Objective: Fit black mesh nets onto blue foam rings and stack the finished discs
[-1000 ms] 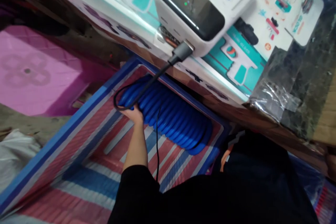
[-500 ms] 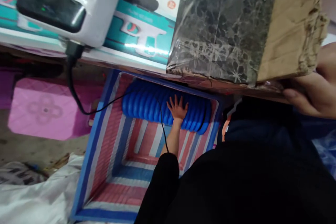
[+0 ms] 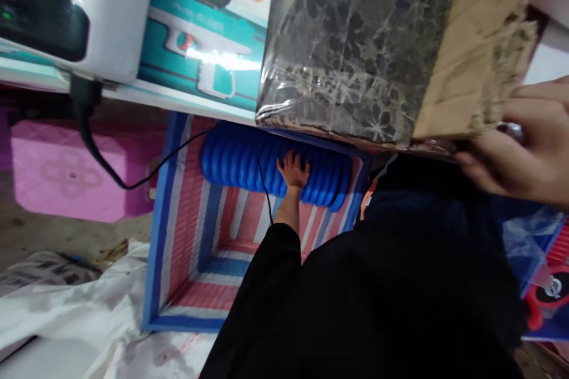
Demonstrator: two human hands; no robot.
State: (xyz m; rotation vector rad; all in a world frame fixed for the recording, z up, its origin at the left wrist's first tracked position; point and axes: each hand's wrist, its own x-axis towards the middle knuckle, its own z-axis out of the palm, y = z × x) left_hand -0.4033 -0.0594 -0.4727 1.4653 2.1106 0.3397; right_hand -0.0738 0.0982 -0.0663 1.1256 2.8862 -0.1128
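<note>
My left hand (image 3: 294,172) lies palm down on a ribbed blue plastic roll (image 3: 231,157), fingers apart and slightly bent over its ridges. The roll rests sideways along the far wall of a blue crate (image 3: 153,284) with a red, white and blue striped lining. At the right edge, my right hand (image 3: 528,142) is closed beside the torn cardboard (image 3: 478,41) at the tabletop's edge. A small shiny bit shows between its fingers; what they grip is hidden. A thin black cable (image 3: 173,157) passes over the crate and roll towards my left forearm.
A white device (image 3: 120,18) with a dark screen and plugged cable stands on toy-gun boxes (image 3: 200,47). Right of them lies a dark flower-patterned slab (image 3: 351,53) in clear film. A pink box (image 3: 75,172) and white sheeting (image 3: 84,314) are on the left; red things (image 3: 555,284) lie lower right.
The view has shifted, so the tabletop things sit further left. My left hand stays on the blue roll, its fingers now more bent. My right hand remains closed by the cardboard.
</note>
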